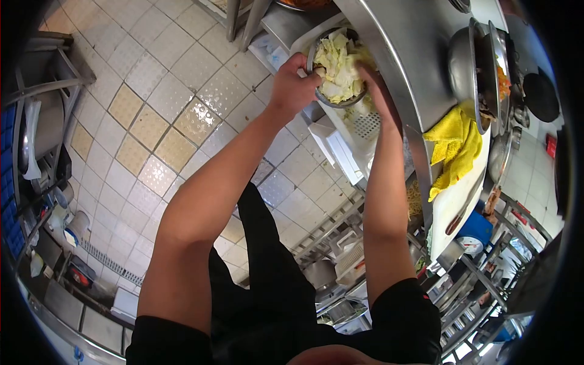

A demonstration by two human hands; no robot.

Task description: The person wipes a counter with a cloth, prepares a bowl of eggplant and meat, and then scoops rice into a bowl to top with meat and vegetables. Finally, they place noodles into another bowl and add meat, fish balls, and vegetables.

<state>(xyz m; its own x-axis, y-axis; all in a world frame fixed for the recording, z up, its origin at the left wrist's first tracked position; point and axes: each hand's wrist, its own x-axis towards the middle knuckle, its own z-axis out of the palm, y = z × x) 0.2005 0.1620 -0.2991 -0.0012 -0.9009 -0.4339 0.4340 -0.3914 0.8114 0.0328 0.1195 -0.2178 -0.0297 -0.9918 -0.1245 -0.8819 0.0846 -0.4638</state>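
Note:
A round metal bowl [312, 56] full of chopped pale green and white cabbage [340, 67] is at the top centre. My left hand [293, 85] is closed on the bowl's left rim, thumb at the cabbage. At the right side of the bowl is my right hand [375, 88], its fingers against the cabbage and partly hidden; what they grip cannot be made out. Under the bowl lies a white perforated basket [367, 126] with more cabbage pieces in it.
A steel counter [404, 58] edges the right side, with a yellow cloth [456, 143], metal bowls [463, 64] and a white cutting board [447, 228] bearing a knife. A blue scale [474, 234] stands beyond. Steel racks [45, 91] line the left; tiled floor [164, 91] lies between.

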